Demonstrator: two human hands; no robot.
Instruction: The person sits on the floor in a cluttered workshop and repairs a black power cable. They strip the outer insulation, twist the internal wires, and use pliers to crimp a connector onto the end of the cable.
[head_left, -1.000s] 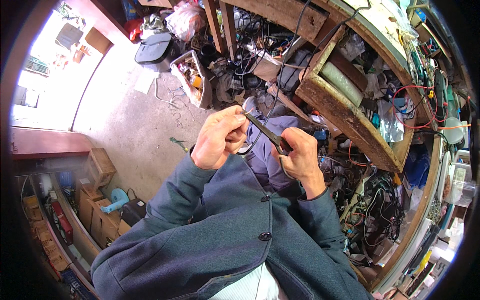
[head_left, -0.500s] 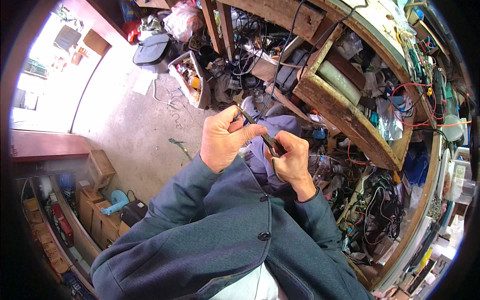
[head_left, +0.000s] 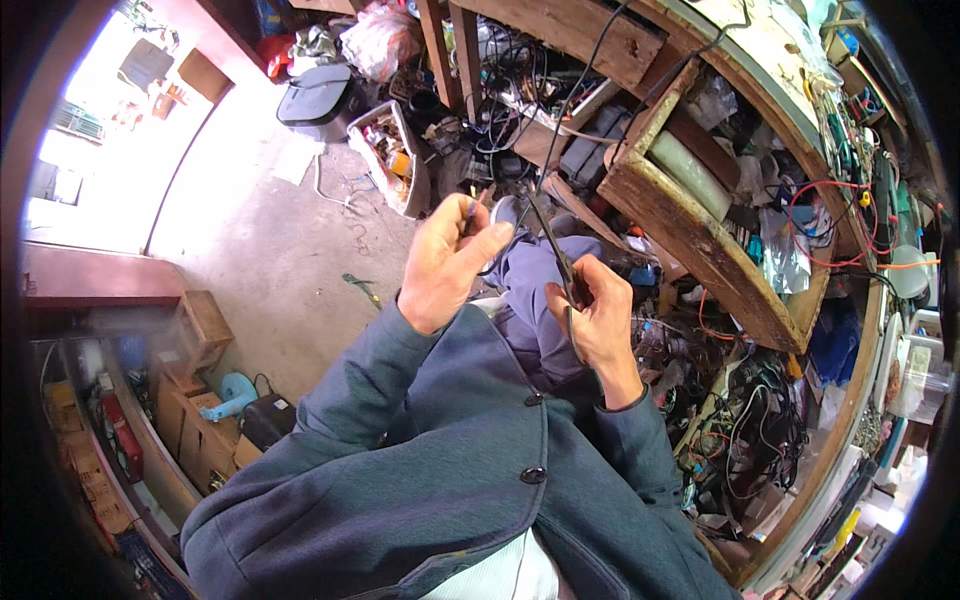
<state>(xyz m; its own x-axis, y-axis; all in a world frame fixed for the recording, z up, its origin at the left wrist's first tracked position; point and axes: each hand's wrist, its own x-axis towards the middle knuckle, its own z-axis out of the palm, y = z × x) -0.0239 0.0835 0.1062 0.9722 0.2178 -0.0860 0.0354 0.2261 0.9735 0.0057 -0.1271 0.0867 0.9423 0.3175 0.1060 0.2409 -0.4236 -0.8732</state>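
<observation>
My left hand is raised in front of my lap, its thumb and fingers pinched on a thin wire. Bluish and copper-coloured bits of it stick out past the fingertips; the rest is hidden in the hand. My right hand is closed around a long, narrow, dark hand tool, like scissors or pliers; the exact kind is unclear. Its tip points up and away from me, a little right of the wire and apart from it. Below both hands are my trousered legs.
A wooden bench frame with an open compartment curves along the right, tangled cables under it. Ahead stand a white bin of scraps and a grey lidded bin. A green-handled tool lies on the floor; boxes are at left.
The tool has come away from the wire at my left fingertips, moving right with my right hand. My left hand stays pinched in nearly the same place. The view has shifted slightly.
</observation>
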